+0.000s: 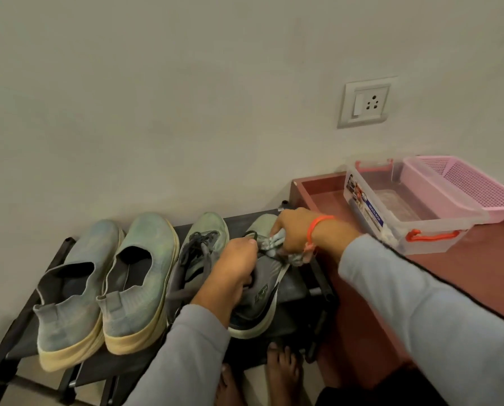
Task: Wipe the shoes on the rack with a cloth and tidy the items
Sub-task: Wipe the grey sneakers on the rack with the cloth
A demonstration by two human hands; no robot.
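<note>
Rightmost of 4 shoes on black rack (297, 285), grey lace-up sneaker (259, 300) runs heel-near, toe-to-wall; left hand (236, 268) grips its collar, right hand (291, 232) pinches crumpled pale cloth (274, 244) over its laces.

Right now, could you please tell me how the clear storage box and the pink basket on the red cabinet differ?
The clear storage box has see-through solid walls, while the pink basket is opaque with mesh-perforated sides. The clear storage box has red-orange handles and a printed label; the pink basket shows neither. The clear storage box sits nearer the shoe rack, and the pink basket rests partly inside it. Both are rectangular plastic containers on the red cabinet.
</note>
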